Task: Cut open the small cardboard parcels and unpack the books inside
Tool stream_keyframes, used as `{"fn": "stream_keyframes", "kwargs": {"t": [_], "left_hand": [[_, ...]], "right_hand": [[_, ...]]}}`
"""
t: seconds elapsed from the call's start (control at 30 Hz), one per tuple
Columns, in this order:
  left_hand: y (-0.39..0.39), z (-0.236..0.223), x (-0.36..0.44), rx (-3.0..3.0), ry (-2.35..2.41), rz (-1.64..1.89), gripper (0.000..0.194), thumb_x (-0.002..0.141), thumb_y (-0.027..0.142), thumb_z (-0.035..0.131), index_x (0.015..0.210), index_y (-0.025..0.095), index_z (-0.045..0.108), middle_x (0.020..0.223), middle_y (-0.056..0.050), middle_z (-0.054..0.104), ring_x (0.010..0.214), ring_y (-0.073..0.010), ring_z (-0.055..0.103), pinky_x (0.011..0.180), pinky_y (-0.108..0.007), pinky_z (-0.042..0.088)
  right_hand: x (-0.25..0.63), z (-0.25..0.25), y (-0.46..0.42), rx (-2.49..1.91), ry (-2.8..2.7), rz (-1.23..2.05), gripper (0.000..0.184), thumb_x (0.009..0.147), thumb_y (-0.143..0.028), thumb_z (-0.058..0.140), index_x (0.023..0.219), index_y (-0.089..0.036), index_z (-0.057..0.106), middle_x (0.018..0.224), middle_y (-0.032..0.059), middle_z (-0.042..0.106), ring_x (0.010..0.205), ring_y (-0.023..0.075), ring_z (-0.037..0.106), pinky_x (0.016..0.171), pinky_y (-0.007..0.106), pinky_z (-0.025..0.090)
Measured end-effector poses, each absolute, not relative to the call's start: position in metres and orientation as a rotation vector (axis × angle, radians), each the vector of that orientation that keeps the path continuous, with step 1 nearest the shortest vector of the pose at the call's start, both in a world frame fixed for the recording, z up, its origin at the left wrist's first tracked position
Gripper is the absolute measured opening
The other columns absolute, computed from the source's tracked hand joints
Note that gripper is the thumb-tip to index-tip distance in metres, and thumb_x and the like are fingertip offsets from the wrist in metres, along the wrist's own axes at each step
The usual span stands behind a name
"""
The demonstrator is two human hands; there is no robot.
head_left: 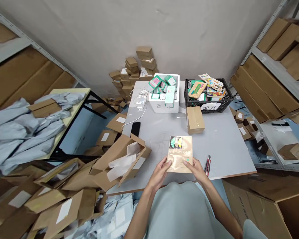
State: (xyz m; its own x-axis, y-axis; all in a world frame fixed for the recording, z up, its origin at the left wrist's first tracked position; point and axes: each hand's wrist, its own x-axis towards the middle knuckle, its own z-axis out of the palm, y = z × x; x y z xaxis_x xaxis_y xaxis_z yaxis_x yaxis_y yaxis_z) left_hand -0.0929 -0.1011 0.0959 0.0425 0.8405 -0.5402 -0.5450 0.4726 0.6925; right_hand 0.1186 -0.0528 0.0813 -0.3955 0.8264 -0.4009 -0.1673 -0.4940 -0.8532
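Booklet (180, 151): held face up between both hands, over the near part of the surface (159, 127); whether it touches is unclear.
Left hand (161, 168): fingers gripping the lower left side, thumb on the front.
Right hand (197, 168): fingers gripping the lower right side, thumb likewise.
Weight and stiffness: probably light, bendable.
Gloss: likely slippery.
Best hold: opposite sides, thumbs flat, corners uncreased.

Lighting was fairly bright, diffuse | shadows were soft | book cover (180, 159) caught slight sheen | centre looked mostly sharp | outer shelf (274, 68) and cartons (22, 73) were stretched, smeared
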Motion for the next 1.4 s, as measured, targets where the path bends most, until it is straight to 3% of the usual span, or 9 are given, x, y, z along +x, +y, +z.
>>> {"fn": "stream_keyframes", "kwargs": {"t": [0.27,0.47,0.67,0.77,0.93,1.0,1.1,1.2,1.4], "left_hand": [[-0.077,0.089,-0.083,0.393,1.133,0.992,0.087,0.074,0.058,0.1,0.148,0.022,0.072,0.142,-0.016,0.076,0.111,-0.0272,0.075,0.077,-0.028,0.061],[-0.045,0.09,-0.067,0.475,1.182,0.924,0.09,0.068,0.063,0.1,0.146,0.027,0.074,0.142,-0.014,0.075,0.109,-0.0255,0.072,0.076,-0.027,0.058],[0.003,0.103,-0.05,0.818,1.223,0.821,0.089,0.077,0.072,0.091,0.148,0.022,0.072,0.105,-0.007,0.076,0.078,-0.0159,0.058,0.061,-0.024,0.046],[0.035,0.115,-0.039,0.945,1.227,0.831,0.092,0.078,0.072,0.09,0.152,0.02,0.069,0.086,-0.001,0.067,0.064,-0.012,0.051,0.055,-0.024,0.04],[0.113,0.148,-0.024,1.11,1.165,0.994,0.087,0.085,0.063,0.087,0.157,0.02,0.064,0.091,0.0,0.07,0.055,-0.0072,0.045,0.052,-0.024,0.038],[0.156,0.164,-0.022,1.117,1.123,1.092,0.085,0.086,0.057,0.089,0.158,0.019,0.063,0.092,-0.001,0.072,0.058,-0.0088,0.052,0.056,-0.024,0.044],[0.213,0.182,-0.028,0.957,1.148,1.311,0.078,0.089,0.039,0.088,0.157,0.016,0.059,0.133,-0.017,0.075,0.096,-0.0189,0.076,0.092,-0.035,0.062],[0.231,0.181,-0.043,0.882,1.251,1.401,0.066,0.091,0.031,0.084,0.151,0.014,0.06,0.162,-0.025,0.059,0.133,-0.0277,0.071,0.119,-0.044,0.054],[0.114,0.1,-0.079,0.963,1.436,1.167,0.071,0.073,0.062,0.092,0.126,0.019,0.076,0.152,-0.02,0.071,0.144,-0.0387,0.066,0.128,-0.057,0.046]], "right_hand": [[0.138,0.082,-0.033,-1.218,-1.022,1.919,0.07,0.082,-0.081,0.085,0.111,-0.02,0.068,0.091,0.004,0.081,0.048,0.0139,0.066,0.045,0.026,0.049],[0.155,0.083,-0.03,-1.129,-0.873,1.877,0.067,0.08,-0.07,0.092,0.119,-0.023,0.064,0.098,0.002,0.081,0.063,0.0152,0.074,0.064,0.028,0.06],[0.176,0.088,-0.006,-1.189,-0.841,1.727,0.065,0.079,-0.063,0.095,0.121,-0.022,0.066,0.107,0.0041,0.081,0.05,0.0103,0.066,0.047,0.024,0.048],[0.189,0.1,0.019,-1.178,-0.838,1.649,0.064,0.078,-0.059,0.096,0.122,-0.023,0.068,0.104,0.0032,0.081,0.056,0.0125,0.07,0.052,0.025,0.054],[0.2,0.134,0.096,-1.061,-0.855,1.54,0.06,0.077,-0.056,0.098,0.12,-0.023,0.072,0.105,0.0041,0.082,0.059,0.0131,0.071,0.058,0.027,0.063],[0.197,0.149,0.143,-0.963,-0.849,1.505,0.057,0.08,-0.052,0.097,0.122,-0.023,0.074,0.114,0.0056,0.083,0.069,0.0152,0.075,0.067,0.029,0.067],[0.183,0.161,0.211,-0.82,-0.751,1.481,0.067,0.081,-0.041,0.096,0.141,-0.028,0.069,0.13,0.0052,0.08,0.106,0.0223,0.082,0.096,0.036,0.07],[0.166,0.146,0.241,-0.887,-0.619,1.509,0.074,0.082,-0.033,0.091,0.151,-0.028,0.063,0.134,0.0062,0.077,0.119,0.0218,0.08,0.112,0.04,0.064],[0.15,0.062,0.171,-1.163,-0.586,1.64,0.053,0.072,-0.04,0.097,0.115,-0.021,0.075,0.119,0.0098,0.082,0.106,0.0231,0.081,0.109,0.04,0.061]]}}
